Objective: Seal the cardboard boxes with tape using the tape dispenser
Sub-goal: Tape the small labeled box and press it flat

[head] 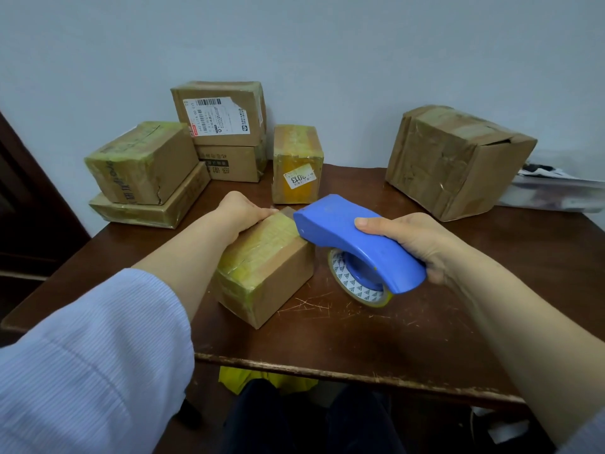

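Six boxes line the back of the tabletop (360,335). Far left: a tan box (140,162) stacked on a flat box (147,208). Next: a labelled box (222,113) on a lower box (232,163), then a small upright box (296,165). Your left hand (240,213) grips the far end of the centre box (262,270), fingers curled over its top edge. That box lies nearer you, its top covered in yellowish tape. Just beside its far right corner is the nose of the blue dispenser (353,237). The roll (357,286) hangs beneath, close to the tabletop; contact cannot be told. Your right hand (415,244) clasps the dispenser's handle. Far right: a large crumpled box (458,162), well apart.
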The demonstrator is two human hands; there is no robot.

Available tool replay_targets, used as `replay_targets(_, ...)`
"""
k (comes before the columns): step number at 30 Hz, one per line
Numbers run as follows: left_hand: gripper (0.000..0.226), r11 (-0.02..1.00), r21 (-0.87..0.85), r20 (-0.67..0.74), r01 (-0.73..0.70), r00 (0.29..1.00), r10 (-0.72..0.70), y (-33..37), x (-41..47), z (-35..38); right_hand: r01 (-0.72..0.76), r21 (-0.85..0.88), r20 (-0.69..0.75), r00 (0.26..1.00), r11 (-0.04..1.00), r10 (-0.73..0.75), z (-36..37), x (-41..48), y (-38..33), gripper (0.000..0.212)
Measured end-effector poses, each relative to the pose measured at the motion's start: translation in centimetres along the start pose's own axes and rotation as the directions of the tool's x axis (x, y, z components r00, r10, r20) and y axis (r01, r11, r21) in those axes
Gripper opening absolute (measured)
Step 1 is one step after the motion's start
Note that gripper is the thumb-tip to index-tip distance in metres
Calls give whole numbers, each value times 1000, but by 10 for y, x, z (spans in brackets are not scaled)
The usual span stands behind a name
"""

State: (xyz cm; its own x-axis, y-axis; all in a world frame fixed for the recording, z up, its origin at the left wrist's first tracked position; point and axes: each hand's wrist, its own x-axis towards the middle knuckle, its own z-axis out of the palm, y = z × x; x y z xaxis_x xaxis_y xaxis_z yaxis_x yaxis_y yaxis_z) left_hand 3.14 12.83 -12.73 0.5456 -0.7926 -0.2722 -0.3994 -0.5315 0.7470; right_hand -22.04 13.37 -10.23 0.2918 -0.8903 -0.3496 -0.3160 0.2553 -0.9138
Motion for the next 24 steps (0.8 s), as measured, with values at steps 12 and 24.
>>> replay_targets(12,57,970,219,-127,-105,983,135,0,-13,-4,3,40,11,1000,999,-3,-1,4,17,58)
replay_targets(24,116,734,541,248,-411,912,327,2,-31,6,203,60,-11,979,977,-203,19,9,25,67)
